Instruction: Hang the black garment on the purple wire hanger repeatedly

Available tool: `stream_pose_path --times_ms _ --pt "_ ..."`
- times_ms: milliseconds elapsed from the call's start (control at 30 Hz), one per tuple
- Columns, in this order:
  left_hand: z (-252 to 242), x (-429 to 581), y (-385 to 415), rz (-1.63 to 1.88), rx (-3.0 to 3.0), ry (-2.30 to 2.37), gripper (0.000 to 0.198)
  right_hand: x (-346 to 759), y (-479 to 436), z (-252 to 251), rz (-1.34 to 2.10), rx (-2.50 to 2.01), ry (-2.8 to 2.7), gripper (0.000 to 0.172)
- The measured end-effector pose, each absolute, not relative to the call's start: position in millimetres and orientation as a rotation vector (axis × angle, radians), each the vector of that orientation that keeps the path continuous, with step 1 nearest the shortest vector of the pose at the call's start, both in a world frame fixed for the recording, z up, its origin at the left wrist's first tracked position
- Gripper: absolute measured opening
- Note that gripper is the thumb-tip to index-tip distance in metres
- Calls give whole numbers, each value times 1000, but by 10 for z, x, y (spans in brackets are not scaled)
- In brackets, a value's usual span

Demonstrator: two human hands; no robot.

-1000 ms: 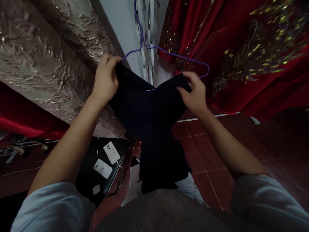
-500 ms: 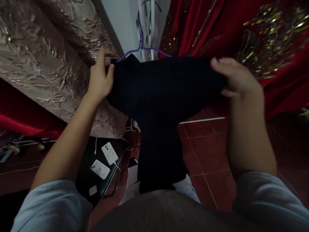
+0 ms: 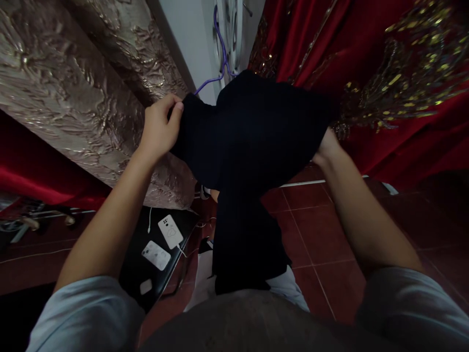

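Note:
A dark navy, nearly black shirt [image 3: 252,132] hangs in front of me, its lower part reaching down to my lap. My left hand [image 3: 163,122] pinches the shirt's left edge between thumb and fingers. At the other side, my right hand [image 3: 327,147] reaches under or into the cloth, so its fingers are hidden. Behind the shirt's upper edge a purple hanger [image 3: 223,54] shows its hook and left arm. The hanger's right arm is covered by the raised cloth.
A white metal rack [image 3: 234,39] stands behind the hanger. Beaded beige fabric [image 3: 91,112] hangs left, red sequined fabric [image 3: 414,132] right. On a black seat [image 3: 135,264] at lower left lie two phones [image 3: 170,231] [image 3: 156,255] and a small white case [image 3: 145,287]. Red tiles [image 3: 311,234] cover the floor.
My right hand has gone from gripping the shirt's outer right edge to underneath or inside it, moving inward. The cloth has risen over the hanger's right arm. My left hand keeps its pinch.

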State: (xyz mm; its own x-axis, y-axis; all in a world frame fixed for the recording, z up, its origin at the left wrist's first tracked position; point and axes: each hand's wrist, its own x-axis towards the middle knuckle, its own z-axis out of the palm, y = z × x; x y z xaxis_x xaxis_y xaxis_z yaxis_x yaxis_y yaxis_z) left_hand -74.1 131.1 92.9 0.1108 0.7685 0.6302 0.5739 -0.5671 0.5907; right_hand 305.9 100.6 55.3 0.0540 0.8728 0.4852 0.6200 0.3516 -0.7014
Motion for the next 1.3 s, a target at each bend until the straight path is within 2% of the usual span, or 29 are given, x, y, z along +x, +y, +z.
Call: stream_pose_path --times_ms 67,100,133,233,267,400,467,533,633,667,833,900,967,1033,1100,1167,1233,1300 --pt "930 -704 1297 1428 2220 1392 28 3148 1008 664 576 -1240 -1578 87" --pt "932 -676 1304 1422 2238 1413 28 3171 1007 750 702 -1165 -1526 89" --pt "936 -646 1318 1416 2252 1431 29 3177 1005 846 810 -1092 -1461 82" --pt "977 -571 1353 1443 2266 1435 30 3095 995 1108 1021 -894 -1156 42" --pt "1003 -554 1345 1483 2280 1405 30 3053 988 1162 1070 -830 -1040 36" --pt "1119 -522 1163 1738 2395 1230 31 2929 918 1171 1128 -635 -767 32" --pt "1148 -533 1054 1754 2422 1184 31 2885 892 1110 1129 -559 -738 23" --pt "1134 -580 1022 1668 2417 1190 39 2808 918 1060 1108 -509 -785 16" --pt "1022 -740 1172 1542 2271 1287 54 2613 1050 1009 1059 -504 -930 23" --pt "965 -812 1256 1512 2200 1321 53 2546 1092 988 1058 -524 -990 27" --pt "676 -1118 1500 1388 2140 1344 21 2477 955 840 1221 -586 -1470 50" --pt "631 -1145 1419 1362 2248 1224 18 2559 780 820 1483 -438 -1805 65" --pt "664 -1101 1266 1305 2347 1045 25 2616 664 836 1698 -283 -2064 73" --pt "773 -995 1078 1224 2374 880 39 2597 654 848 1557 -360 -2141 68" --pt "931 -841 868 1153 2295 801 45 2502 720 806 1089 -589 -2097 60" --pt "1096 -655 633 1160 2110 806 47 2370 787 692 648 -735 -2087 72" --pt "1224 -448 391 1224 1911 837 49 2242 798 528 357 -801 -2130 85" --pt "1279 -240 192 1243 1899 806 52 2147 755 355 171 -797 -2169 84"
